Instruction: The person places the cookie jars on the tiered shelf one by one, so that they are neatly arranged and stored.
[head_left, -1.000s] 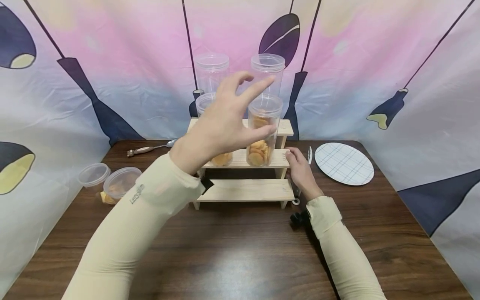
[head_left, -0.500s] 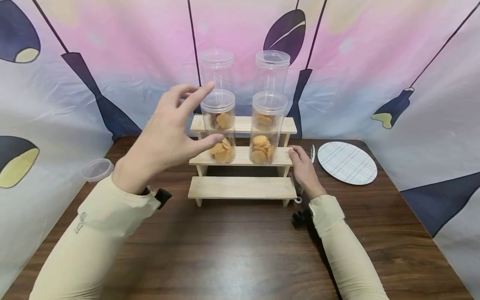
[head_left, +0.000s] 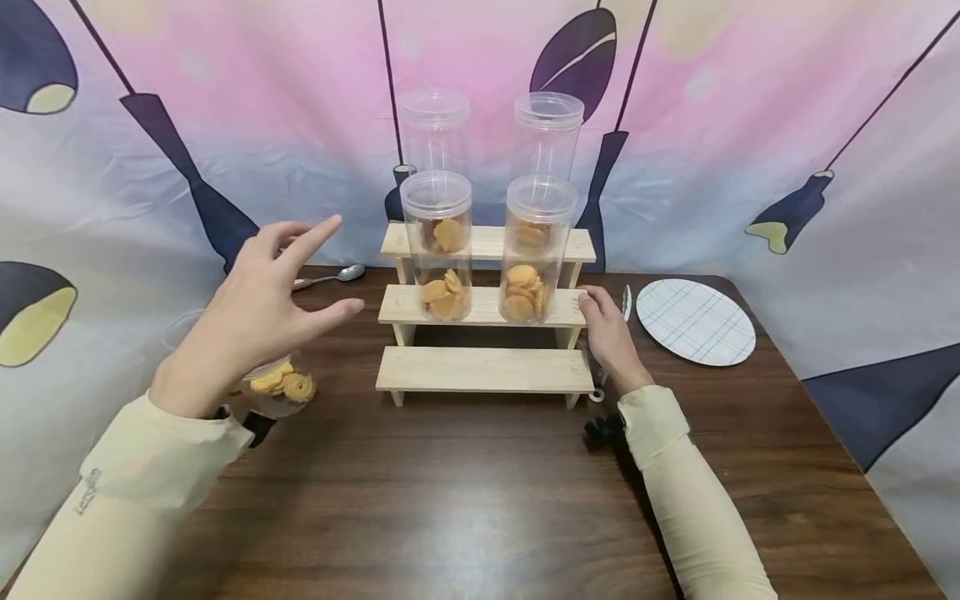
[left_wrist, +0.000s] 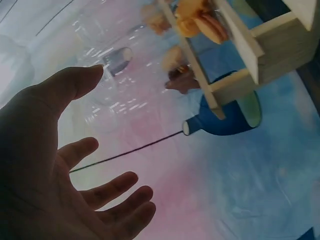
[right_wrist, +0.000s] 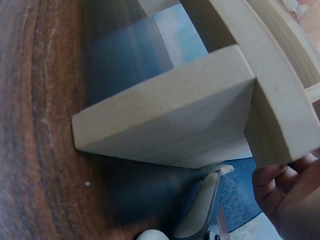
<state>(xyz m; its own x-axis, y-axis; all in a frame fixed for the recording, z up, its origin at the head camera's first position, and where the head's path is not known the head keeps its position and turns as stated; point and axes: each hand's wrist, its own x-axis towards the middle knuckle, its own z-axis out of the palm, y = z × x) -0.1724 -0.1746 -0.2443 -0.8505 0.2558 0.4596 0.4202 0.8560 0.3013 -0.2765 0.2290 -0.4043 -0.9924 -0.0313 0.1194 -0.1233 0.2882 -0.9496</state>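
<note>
Wood, pale and smooth, makes up the little step shelf, which has three flat boards and stands upright on the brown desk with its streaky grain. The right hand grips the right end of the middle board, with its thumb on top and its fingers curled under the edge. The left hand is up in the air to the left of the shelf, well apart from it, with its thumb and fingers spread wide in a round curve. On the middle board stand the left front jar and the right front jar, tall, round and see-through, with ridged lids and crinkly yellow cookies at the bottom. Behind them, the left back jar and the right back jar stand on the top board. Under the left wrist sits a clear tub of cookies, partly hidden by the arm; one cookie has a swirl. A shiny metal spoon lies behind the left hand. Right of the shelf is a flat, round white plate with thin crossing lines. A pale handle near the shelf's leg may belong to tongs, but most of it is hidden. Soft, wrinkly cloth in pink and blue hangs behind.
</note>
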